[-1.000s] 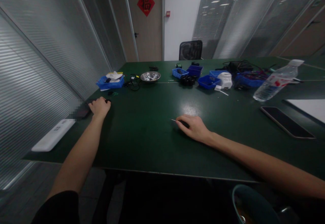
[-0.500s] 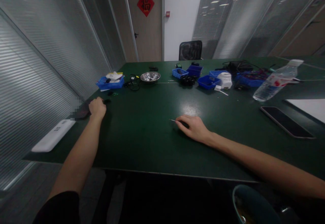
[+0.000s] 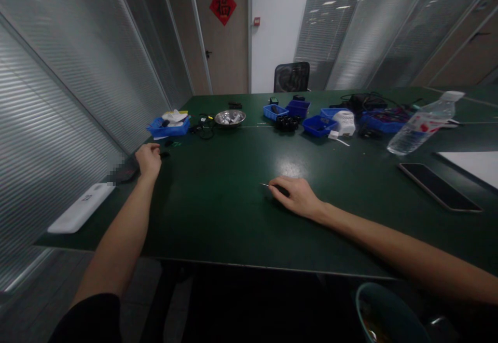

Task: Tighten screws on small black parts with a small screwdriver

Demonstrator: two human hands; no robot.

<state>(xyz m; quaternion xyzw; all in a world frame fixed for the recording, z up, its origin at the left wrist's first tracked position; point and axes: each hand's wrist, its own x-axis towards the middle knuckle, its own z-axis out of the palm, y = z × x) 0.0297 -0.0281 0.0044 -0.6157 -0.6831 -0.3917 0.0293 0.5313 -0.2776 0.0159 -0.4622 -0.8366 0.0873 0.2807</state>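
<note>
My left hand [image 3: 148, 160] is over the left side of the green table, its fingers bent and loosely apart with nothing visible in them. Just right of the fingertips lies a small black object [image 3: 165, 154], too small to name. A dark reddish item [image 3: 127, 171] is to the left of that wrist, partly blurred out. My right hand [image 3: 296, 195] rests on the table near the middle, closed on a thin tool with a slim metal tip [image 3: 263, 183] pointing left. The tool's handle is mostly hidden by the fingers.
A long white box [image 3: 81, 208] lies at the left edge. Behind are a blue tray [image 3: 169, 126], a metal bowl [image 3: 230, 119] with small parts, and several blue bins [image 3: 319, 126]. At right stand a plastic bottle [image 3: 424, 125] and a phone [image 3: 439, 187]. A bin [image 3: 363, 312] is below the table edge.
My left hand has shifted slightly up and left, and its fingers have loosened away from the small black object. My right hand has stayed in place with the thin tool.
</note>
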